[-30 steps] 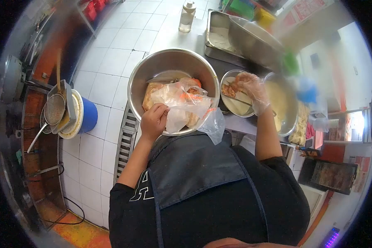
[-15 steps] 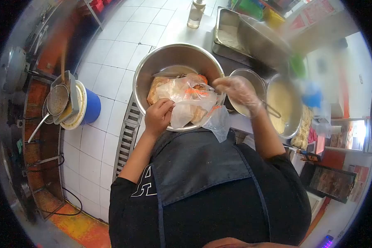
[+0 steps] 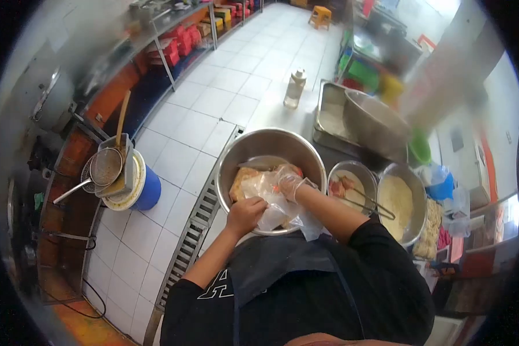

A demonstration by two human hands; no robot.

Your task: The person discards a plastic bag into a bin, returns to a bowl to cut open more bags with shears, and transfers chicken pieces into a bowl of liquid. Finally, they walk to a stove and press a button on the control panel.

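Observation:
A large steel bowl stands in front of me with orange-coated food pieces and a clear plastic bag lying over its near rim. My bare left hand grips the bag's near edge. My right hand, in a thin clear glove, is pushed down into the bag's mouth inside the bowl; what its fingers hold is hidden by the plastic. To the right sits a small steel bowl with pieces of food and tongs resting across it.
A pot of pale batter stands right of the small bowl. Behind are a steel tray, a tilted steel bowl and a bottle. Left, on the tiled floor, a blue bucket carries a strainer.
My gloved right hand has come from the small bowl on the right across into the bag in the large bowl. My view has tilted up, showing more floor.

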